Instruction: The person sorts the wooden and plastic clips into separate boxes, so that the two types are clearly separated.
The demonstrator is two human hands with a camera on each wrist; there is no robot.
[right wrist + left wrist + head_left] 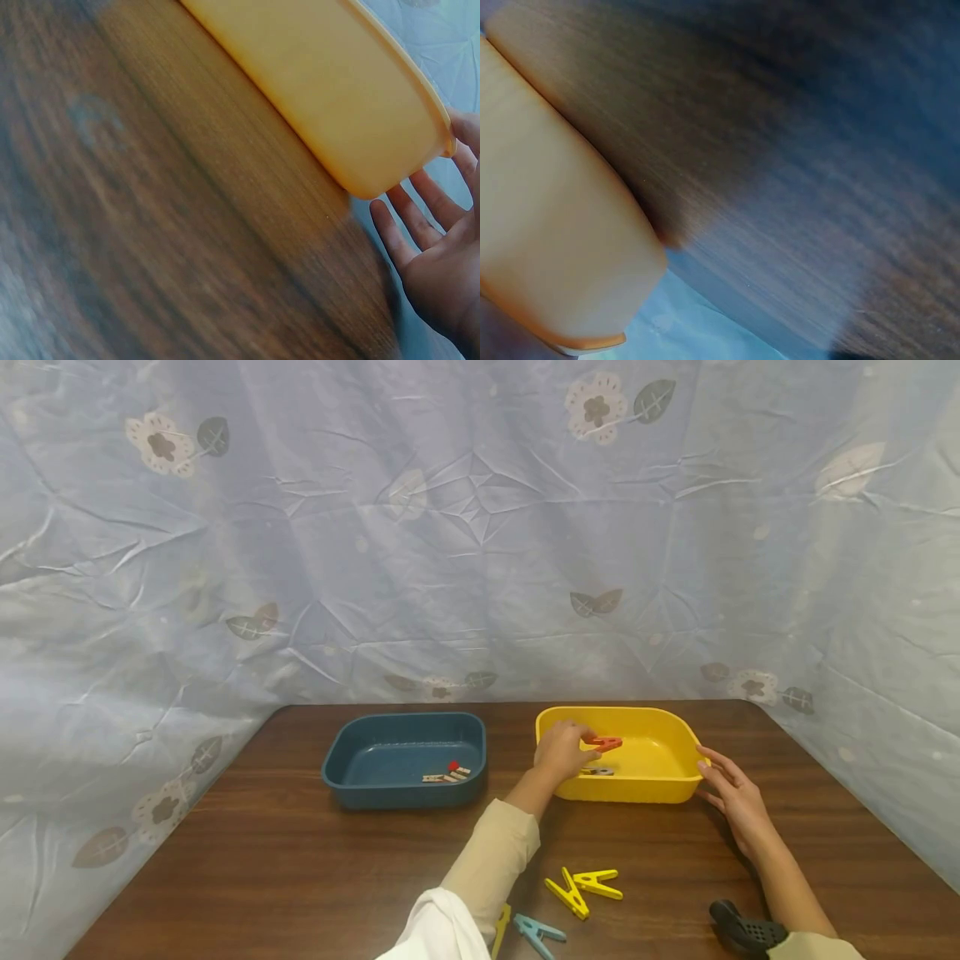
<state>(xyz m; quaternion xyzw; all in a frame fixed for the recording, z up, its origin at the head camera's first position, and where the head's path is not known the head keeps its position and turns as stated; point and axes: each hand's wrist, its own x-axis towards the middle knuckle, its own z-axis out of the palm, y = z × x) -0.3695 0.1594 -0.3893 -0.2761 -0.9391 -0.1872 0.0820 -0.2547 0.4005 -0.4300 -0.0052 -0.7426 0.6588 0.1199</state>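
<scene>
My left hand (564, 753) reaches over the near left rim of a yellow plastic bin (636, 791). It pinches a red clothespin (606, 744) between thumb and fingers, inside the bin's outline. Below that, a small pale clothespin (600, 771) lies in the bin, partly behind the hand. At the bin's right end, my right hand (735, 797) rests its spread fingers against the outer wall and rim. The right wrist view shows those fingers (409, 214) fanned out beside the bin's corner. Only the bin's outer wall (562, 202) shows in the left wrist view, with the clothespin hidden.
A blue bin (405, 795) on the left holds several small wooden clothespins (444, 778) and a red piece (453, 767). Two yellow clothespins (597, 882) and a light blue one (537, 932) lie on the wooden table (285, 868). Another yellow clothespin (501, 931) is partly behind my left sleeve.
</scene>
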